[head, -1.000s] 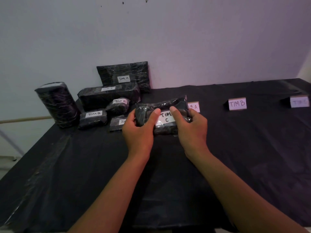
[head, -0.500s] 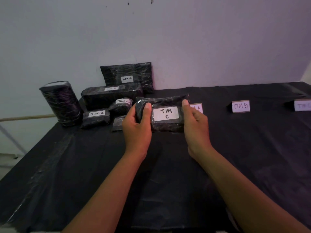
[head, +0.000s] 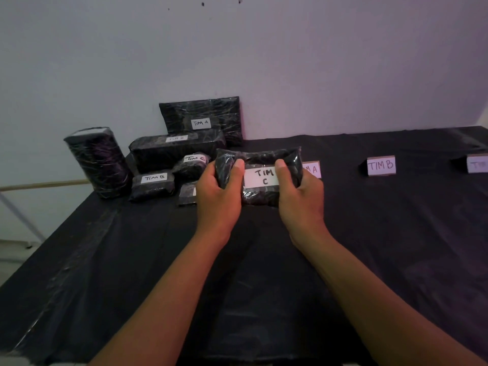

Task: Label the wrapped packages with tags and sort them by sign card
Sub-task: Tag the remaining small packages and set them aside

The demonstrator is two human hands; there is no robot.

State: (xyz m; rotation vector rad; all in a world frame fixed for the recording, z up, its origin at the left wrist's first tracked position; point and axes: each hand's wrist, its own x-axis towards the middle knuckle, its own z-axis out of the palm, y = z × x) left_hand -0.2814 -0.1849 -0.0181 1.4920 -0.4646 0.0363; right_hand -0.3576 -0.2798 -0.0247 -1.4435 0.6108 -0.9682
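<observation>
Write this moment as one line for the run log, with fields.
stage: sorting | held: package tagged TIM C | left hand: grips its left end | right hand: grips its right end | sign cards: none reached yet

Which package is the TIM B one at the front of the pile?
Start at the tall cylinder at the table's left. The small package right beside it, at the pile's front edge, is it: it alone has a clear TIM B tag.

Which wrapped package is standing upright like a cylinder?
The tall round package at the far left of the pile; the others are flat or boxy, and it shows no readable tag.
</observation>
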